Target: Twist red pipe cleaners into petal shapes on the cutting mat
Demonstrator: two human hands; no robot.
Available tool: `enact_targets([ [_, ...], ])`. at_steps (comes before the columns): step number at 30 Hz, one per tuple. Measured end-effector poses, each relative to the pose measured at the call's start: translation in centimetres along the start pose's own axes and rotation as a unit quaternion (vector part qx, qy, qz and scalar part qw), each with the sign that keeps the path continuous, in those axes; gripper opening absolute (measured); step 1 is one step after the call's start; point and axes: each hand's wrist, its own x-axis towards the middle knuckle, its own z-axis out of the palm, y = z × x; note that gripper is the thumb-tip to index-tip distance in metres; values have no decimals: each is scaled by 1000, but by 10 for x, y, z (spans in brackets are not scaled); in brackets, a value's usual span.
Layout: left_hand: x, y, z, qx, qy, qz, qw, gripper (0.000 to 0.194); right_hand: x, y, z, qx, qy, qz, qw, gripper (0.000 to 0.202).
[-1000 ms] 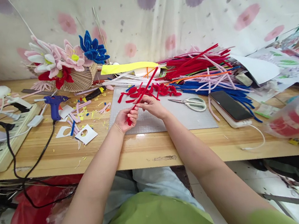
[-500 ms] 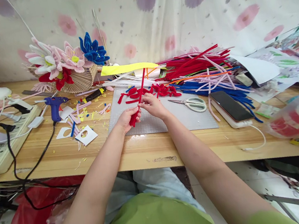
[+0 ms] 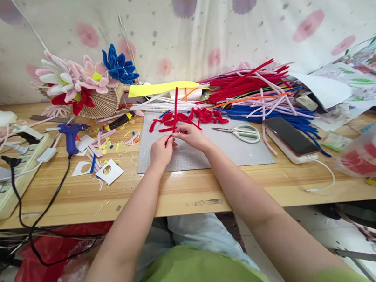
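Note:
Above the grey cutting mat (image 3: 239, 152), a red fuzzy stem (image 3: 176, 105) sticks up from between my two hands. My left hand (image 3: 162, 152) is closed around the red stem's lower part, which its fingers mostly hide. The fingertips of my right hand (image 3: 190, 136) pinch the stem just beside the left fingers. Several curled red fuzzy pieces (image 3: 207, 114) lie on the mat behind my hands. Scissors (image 3: 246, 133) with pale handles rest on the mat to the right.
Fuzzy stems in red (image 3: 246, 80) and blue (image 3: 294, 122) lie behind and right. A phone (image 3: 291, 135) rests at the right. A blue glue gun (image 3: 71, 136), paper scraps (image 3: 109, 171), a power strip (image 3: 13, 181) and fuzzy flowers (image 3: 93, 75) are at the left.
My left hand has turned so its back shows more, and the red bundle below its fingers is now hidden. The upright stem leans less and its tip has shifted left.

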Motion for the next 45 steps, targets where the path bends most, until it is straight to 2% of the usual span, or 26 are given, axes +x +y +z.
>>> enact_targets([
  [3,3,-3,1,-130,17,-68,989,13,-5,0,-3,116,-61,36,991,34],
  [8,7,1,1,-290,73,-128,946,10,-12,-2,-3,178,-150,116,966,42],
  [12,7,6,2,-373,42,-156,913,9,-12,-1,4,222,-177,120,951,44],
  [16,6,7,3,-405,18,-184,895,10,-11,0,7,239,-182,126,946,45],
  [23,5,2,6,-429,-10,-169,887,12,-10,4,8,250,-188,123,942,45],
  [29,4,7,4,-441,-12,-212,872,10,-9,2,9,238,-209,109,942,44],
  [37,6,6,3,-466,-2,-219,857,12,-9,1,7,228,-227,104,941,44],
  [39,8,6,1,-463,10,-224,858,13,-9,2,6,205,-211,108,950,44],
  [40,9,6,0,-458,14,-226,859,13,-8,3,6,190,-183,108,959,43],
  [42,9,7,-2,-443,14,-227,867,13,-7,3,6,173,-92,98,976,41],
  [44,9,8,-3,-419,5,-232,878,14,-6,2,7,184,-4,83,979,39],
  [45,8,9,-2,-404,2,-236,884,14,-6,1,8,193,20,78,978,38],
])
